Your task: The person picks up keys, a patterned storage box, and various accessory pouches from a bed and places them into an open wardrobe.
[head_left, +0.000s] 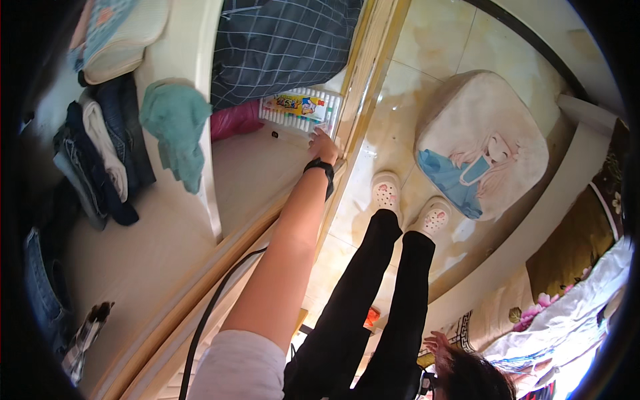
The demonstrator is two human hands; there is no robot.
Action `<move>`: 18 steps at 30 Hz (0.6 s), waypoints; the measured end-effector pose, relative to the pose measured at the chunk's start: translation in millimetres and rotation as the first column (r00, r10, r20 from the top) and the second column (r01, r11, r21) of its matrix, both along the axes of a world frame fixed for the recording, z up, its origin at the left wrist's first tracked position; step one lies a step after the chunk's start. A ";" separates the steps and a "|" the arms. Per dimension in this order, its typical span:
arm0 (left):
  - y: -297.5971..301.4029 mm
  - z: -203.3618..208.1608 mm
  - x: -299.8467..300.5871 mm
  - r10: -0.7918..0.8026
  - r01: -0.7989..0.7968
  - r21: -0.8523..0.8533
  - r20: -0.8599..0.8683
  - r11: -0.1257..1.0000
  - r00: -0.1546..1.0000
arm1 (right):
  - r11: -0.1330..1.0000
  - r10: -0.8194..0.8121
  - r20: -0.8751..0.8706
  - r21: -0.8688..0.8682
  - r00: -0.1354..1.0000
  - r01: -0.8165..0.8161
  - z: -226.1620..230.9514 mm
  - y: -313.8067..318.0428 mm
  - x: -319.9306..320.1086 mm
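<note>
My left arm, with a black band at the wrist, reaches forward into a low cabinet compartment. My left hand (323, 145) is at the near corner of a clear case of white pens with coloured bands (290, 113). Its fingers are stretched toward the case and look apart; whether they touch it I cannot tell. The case lies against a dark checked fabric bundle (283, 47), beside a dark pink cloth (237, 121). At the lower right, what looks like my right hand (437, 343) shows spread fingers with nothing visible in them, next to dark hair.
A teal cloth (175, 127) hangs over the white divider (203, 167). Folded trousers (100, 147) lie in the left compartment. A pale cushioned stool (483, 147) with a cartoon print stands on the tiles beyond my light clogs (385, 193). A black cable (213, 307) runs along the cabinet's wooden edge.
</note>
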State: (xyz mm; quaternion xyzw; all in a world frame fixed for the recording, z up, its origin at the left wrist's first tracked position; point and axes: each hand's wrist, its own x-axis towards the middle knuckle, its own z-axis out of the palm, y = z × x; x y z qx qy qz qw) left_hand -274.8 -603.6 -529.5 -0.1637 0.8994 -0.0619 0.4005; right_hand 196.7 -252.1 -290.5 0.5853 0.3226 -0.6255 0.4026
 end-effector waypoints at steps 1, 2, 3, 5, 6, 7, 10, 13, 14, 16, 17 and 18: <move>15.5 -6.0 -1.7 0.062 -0.065 -0.045 -0.071 0.997 0.996 | 0.999 -0.009 0.044 0.050 0.999 0.007 -1.8 4.4 11.2; 28.1 -8.7 -4.5 0.118 -0.132 -0.088 -0.148 0.987 0.982 | 0.995 -0.021 0.085 0.097 0.996 0.013 -4.2 6.5 21.8; 25.0 -17.3 -11.1 0.108 -0.123 -0.138 -0.112 0.983 0.988 | 0.995 -0.069 0.097 0.085 0.993 0.061 -7.5 4.2 22.2; 18.7 -29.9 -19.1 0.118 -0.125 -0.124 -0.065 0.984 0.991 | 0.994 -0.072 0.157 0.091 0.985 0.058 -10.1 4.9 26.2; 12.8 -41.2 -19.6 0.119 -0.126 -0.132 -0.057 0.983 0.991 | 0.997 -0.046 0.242 0.064 0.969 0.031 -14.4 9.7 31.9; 6.6 -52.1 -23.0 0.093 -0.109 -0.141 -0.116 0.984 0.989 | 0.997 -0.076 0.176 0.031 0.981 0.072 -21.7 7.8 36.9; -5.4 -67.3 -9.9 -0.263 0.242 -0.237 -0.060 0.941 0.963 | 1.000 -0.004 0.161 0.004 0.987 0.003 -21.7 -2.5 18.4; -7.4 -87.5 -0.1 -0.359 0.275 -0.378 -0.172 0.884 0.917 | 1.000 -0.005 0.134 0.028 0.991 0.001 -22.0 -4.8 25.3; -11.7 -88.7 0.9 -0.544 0.463 -0.578 0.039 0.672 0.838 | 1.000 -0.011 0.181 0.019 0.983 0.008 -20.0 -5.2 21.1; -22.9 -92.9 -3.8 -0.590 0.531 -0.636 0.145 0.559 0.794 | 0.999 -0.041 0.159 0.020 0.987 0.038 -12.5 2.1 11.5; -34.4 -97.3 -7.2 -0.580 0.705 -0.644 0.464 0.299 0.670 | 0.992 -0.105 0.176 0.093 0.979 0.090 -8.0 7.4 6.8; -47.7 -104.1 -11.7 -0.465 0.836 -0.548 0.734 0.028 0.496 | 0.976 -0.174 0.187 0.164 0.967 0.144 -9.6 9.0 6.5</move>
